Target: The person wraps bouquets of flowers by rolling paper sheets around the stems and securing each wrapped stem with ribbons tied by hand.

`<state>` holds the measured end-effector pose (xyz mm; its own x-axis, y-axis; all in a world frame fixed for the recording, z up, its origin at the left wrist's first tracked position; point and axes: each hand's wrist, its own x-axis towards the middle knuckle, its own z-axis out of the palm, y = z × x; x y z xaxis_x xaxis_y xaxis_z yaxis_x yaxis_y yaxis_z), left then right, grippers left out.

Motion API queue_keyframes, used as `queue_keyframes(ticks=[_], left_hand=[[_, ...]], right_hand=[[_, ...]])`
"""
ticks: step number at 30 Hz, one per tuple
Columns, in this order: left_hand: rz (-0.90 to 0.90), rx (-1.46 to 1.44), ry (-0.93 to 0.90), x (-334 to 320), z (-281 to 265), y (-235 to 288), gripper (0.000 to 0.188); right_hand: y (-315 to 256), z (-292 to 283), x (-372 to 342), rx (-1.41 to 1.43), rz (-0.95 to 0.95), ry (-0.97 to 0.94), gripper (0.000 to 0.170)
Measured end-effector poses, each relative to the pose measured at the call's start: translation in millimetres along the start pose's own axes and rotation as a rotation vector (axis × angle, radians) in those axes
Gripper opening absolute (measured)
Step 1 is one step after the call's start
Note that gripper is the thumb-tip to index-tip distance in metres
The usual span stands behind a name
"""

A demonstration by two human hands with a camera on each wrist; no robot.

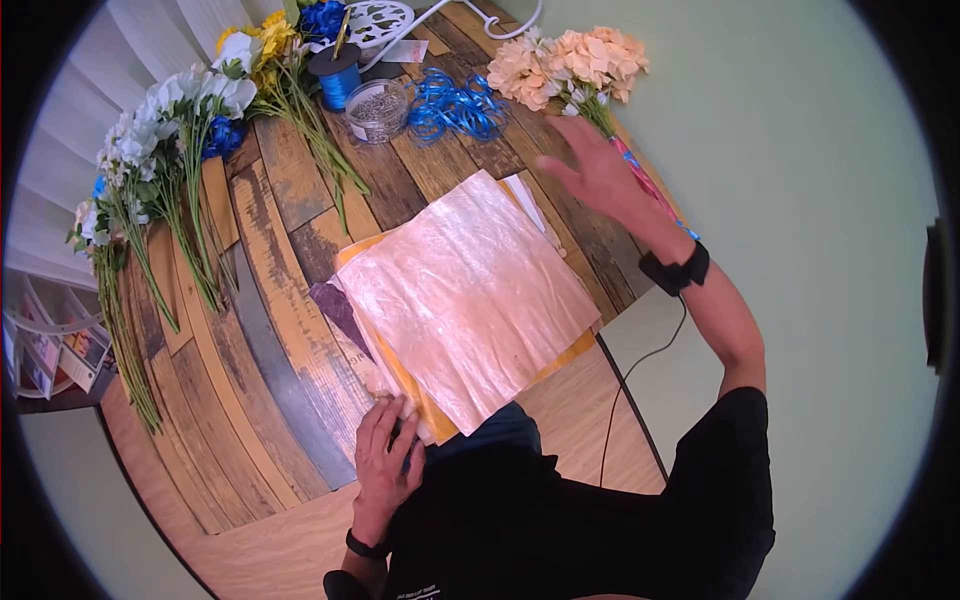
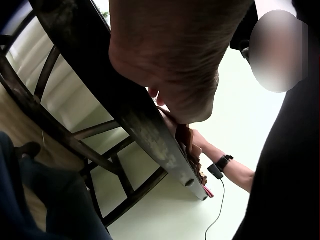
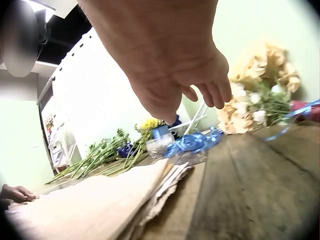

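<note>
A stack of wrapping paper with a shiny pale pink sheet (image 1: 470,290) on top lies at the table's near edge. My left hand (image 1: 385,460) rests at the stack's lower left corner, fingertips touching the paper edge; in the left wrist view the hand (image 2: 170,65) hides most of the contact. My right hand (image 1: 605,180) is raised beyond the stack's upper right, thumb apart from extended fingers, holding nothing. In the right wrist view that hand (image 3: 170,65) hangs above the table, near the peach bouquet (image 3: 257,95) and the curled blue ribbon (image 3: 195,142).
White flowers (image 1: 140,140) with long green stems lie along the left. Yellow flowers (image 1: 275,40), a blue ribbon spool (image 1: 338,80), a clear tub (image 1: 378,110) and a white metal stand (image 1: 370,20) are at the back. A dark purple sheet (image 1: 338,312) shows beside the stack.
</note>
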<state>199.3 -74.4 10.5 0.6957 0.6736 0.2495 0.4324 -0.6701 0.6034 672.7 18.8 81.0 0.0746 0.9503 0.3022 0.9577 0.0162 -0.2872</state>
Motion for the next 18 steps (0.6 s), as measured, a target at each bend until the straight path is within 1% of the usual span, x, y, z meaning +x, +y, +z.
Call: queue_keyframes(ticks=[1,3,4,6,7,9,11,13,14,16,17,18], left_hand=[[-0.004,-0.003,0.002,-0.9,0.6,-0.2,0.045],[-0.011,0.013,0.032,-0.7,1.6,-1.2,0.043],[-0.018,0.004,0.043,-0.2,0.9,-2.1,0.043],[-0.045,-0.002,0.059,-0.4,-0.2,-2.4,0.043],[-0.062,-0.013,0.068,-0.2,-0.7,-2.8,0.043],[-0.077,-0.021,0.075,0.3,-2.3,-4.4,0.042],[-0.082,-0.048,0.066,0.2,-2.0,-6.5,0.042],[-0.084,-0.064,0.069,-0.2,-0.2,-9.2,0.042],[-0.083,-0.067,0.066,-0.3,-0.7,-9.5,0.041],[-0.082,-0.077,0.061,1.2,-1.5,-10.3,0.041],[-0.084,-0.079,0.062,2.0,-2.2,-10.1,0.04],[-0.085,-0.081,0.063,2.5,-2.8,-9.9,0.04]], right_hand=[[-8.1,13.2,15.8,-0.001,-0.003,-0.004,0.063],[-14.4,43.1,50.6,0.012,-0.066,-0.032,0.076],[-14.3,56.9,67.9,0.015,-0.076,-0.033,0.076],[-12.1,85.3,102.8,-0.11,0.037,-0.063,0.09],[-7.6,97.8,118.4,-0.104,0.025,-0.064,0.09],[-1.2,117.1,143.3,-0.204,0.15,-0.068,0.094],[-6.7,123.5,154.6,-0.242,0.17,-0.074,0.093],[-8.2,129.4,158.8,-0.303,0.207,-0.141,0.087],[-6.5,133.9,156.3,-0.308,0.21,-0.152,0.087],[-3.5,142.4,150.7,-0.228,0.057,-0.073,0.071],[-3.2,146.5,146.4,-0.232,0.06,-0.08,0.071],[-4.1,151.3,140.1,-0.193,-0.001,-0.018,0.061]])
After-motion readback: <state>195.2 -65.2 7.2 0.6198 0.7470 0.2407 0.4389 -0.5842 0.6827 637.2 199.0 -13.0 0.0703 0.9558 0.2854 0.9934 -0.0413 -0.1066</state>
